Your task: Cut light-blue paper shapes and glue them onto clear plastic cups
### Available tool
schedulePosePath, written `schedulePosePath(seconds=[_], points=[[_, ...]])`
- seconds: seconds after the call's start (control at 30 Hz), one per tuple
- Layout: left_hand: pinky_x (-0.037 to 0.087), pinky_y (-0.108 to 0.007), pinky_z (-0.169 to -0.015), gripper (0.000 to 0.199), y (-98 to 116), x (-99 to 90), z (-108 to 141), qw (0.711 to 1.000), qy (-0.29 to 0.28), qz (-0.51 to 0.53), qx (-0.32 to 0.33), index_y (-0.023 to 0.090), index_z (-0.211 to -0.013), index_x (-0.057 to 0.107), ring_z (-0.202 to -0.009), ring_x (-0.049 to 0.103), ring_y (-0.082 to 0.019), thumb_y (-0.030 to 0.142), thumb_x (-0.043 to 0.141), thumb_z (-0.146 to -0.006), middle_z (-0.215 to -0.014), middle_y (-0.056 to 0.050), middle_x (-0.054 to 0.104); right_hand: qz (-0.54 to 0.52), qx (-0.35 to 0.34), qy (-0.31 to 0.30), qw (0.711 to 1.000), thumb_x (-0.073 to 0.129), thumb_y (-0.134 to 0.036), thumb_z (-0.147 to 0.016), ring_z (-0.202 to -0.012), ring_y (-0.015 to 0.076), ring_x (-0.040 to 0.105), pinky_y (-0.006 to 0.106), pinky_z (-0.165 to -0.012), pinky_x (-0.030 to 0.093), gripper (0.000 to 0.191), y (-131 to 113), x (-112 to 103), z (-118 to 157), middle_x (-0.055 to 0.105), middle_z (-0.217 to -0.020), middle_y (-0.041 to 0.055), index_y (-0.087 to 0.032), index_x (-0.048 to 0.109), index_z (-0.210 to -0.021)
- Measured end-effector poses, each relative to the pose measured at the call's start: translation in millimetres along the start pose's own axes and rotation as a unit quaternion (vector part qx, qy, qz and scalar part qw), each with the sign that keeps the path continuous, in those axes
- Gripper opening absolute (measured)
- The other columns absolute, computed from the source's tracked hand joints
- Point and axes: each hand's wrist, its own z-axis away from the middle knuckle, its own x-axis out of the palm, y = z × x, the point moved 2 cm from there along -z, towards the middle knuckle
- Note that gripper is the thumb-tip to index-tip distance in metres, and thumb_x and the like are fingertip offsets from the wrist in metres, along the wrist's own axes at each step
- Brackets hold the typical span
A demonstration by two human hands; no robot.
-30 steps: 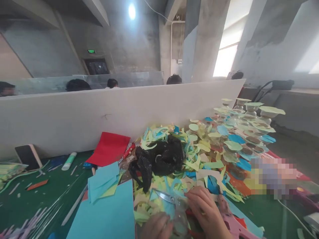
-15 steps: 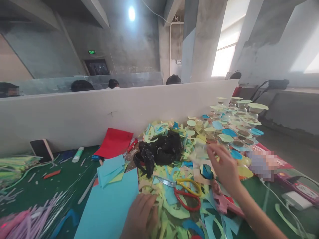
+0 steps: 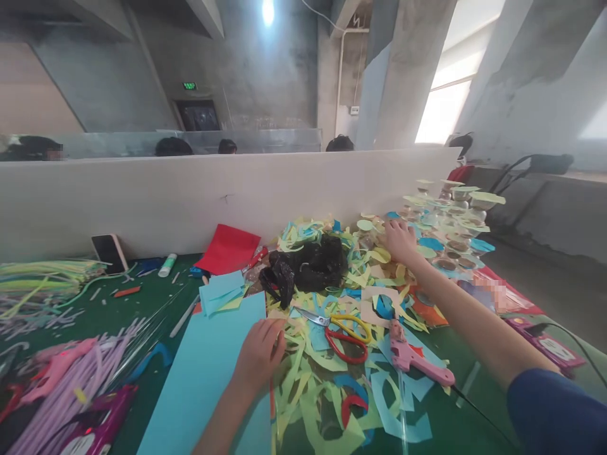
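My left hand [image 3: 262, 351] rests on the right edge of a sheet of light blue paper [image 3: 213, 379], its fingers loosely bent and holding nothing I can see. My right hand [image 3: 401, 241] reaches to the back right, fingers bent down at the near edge of a cluster of small clear cups topped with paper discs [image 3: 458, 243]. What lies under those fingertips is hidden. Between the hands lie scissors [image 3: 348, 335] with red and yellow handles on green and blue paper scraps [image 3: 327, 398]. A pink glue gun [image 3: 417, 361] lies below my right forearm.
A black plastic bag [image 3: 308, 265] sits on the scraps. Red paper [image 3: 228, 249], a phone [image 3: 110, 253] and a glue stick [image 3: 167, 265] are at the back left. Purple strips [image 3: 90, 385] and a second glue gun [image 3: 59, 366] lie front left. A white partition [image 3: 237, 189] closes off the back.
My right hand has moved away from me, from above the glue gun to the cups. It held something pale and blurred before. The view has shifted; my left hand stays by the blue paper.
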Motion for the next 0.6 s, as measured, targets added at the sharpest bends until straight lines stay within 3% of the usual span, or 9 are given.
schedulePosePath(seconds=[0.13, 0.3, 0.47, 0.6], points=[[0.049, -0.035, -0.071, 0.017, -12, -3.8, -1, 0.998, -0.003, -0.015, -0.055, 0.020, -0.105, 0.054, -0.081, 0.061, -0.021, 0.017, 0.044, -0.092, -0.087, -0.007, 0.066, 0.028, 0.009, 0.010, 1.000, 0.050, -0.037, -0.089, -0.113, 0.0363, 0.046, 0.045, -0.090, 0.036, 0.043, -1, 1, 3, 0.057, -0.123, 0.0224, -0.009, 0.054, -0.121], [0.047, -0.037, -0.077, 0.019, -44, -9.0, 8, 0.972, -0.015, -0.073, -0.221, 0.018, -0.102, 0.057, -0.090, 0.058, -0.025, 0.023, 0.041, -0.092, -0.095, -0.010, 0.065, -0.007, -0.037, 0.048, 0.998, 0.045, -0.037, -0.093, -0.117, 0.0360, 0.043, 0.046, -0.094, 0.033, 0.044, -4, -23, 20, 0.055, -0.126, 0.0206, -0.009, 0.054, -0.125], [0.043, -0.045, -0.088, 0.027, -80, -17.5, 35, 0.917, -0.098, -0.170, -0.348, 0.015, -0.104, 0.059, -0.104, 0.053, -0.032, 0.029, 0.043, -0.088, -0.106, -0.016, 0.061, -0.073, -0.117, 0.075, 0.988, 0.036, -0.041, -0.098, -0.117, 0.0318, 0.043, 0.044, -0.096, 0.033, 0.042, -14, -64, 67, 0.058, -0.125, 0.0148, -0.015, 0.058, -0.122], [0.042, -0.046, -0.093, 0.037, -92, -20.4, 44, 0.897, -0.140, -0.168, -0.384, 0.012, -0.115, 0.056, -0.111, 0.050, -0.035, 0.032, 0.046, -0.086, -0.115, -0.018, 0.056, -0.139, -0.169, 0.095, 0.971, 0.037, -0.042, -0.098, -0.112, 0.0291, 0.048, 0.043, -0.097, 0.036, 0.037, -18, -84, 111, 0.061, -0.119, 0.0116, -0.019, 0.064, -0.108]])
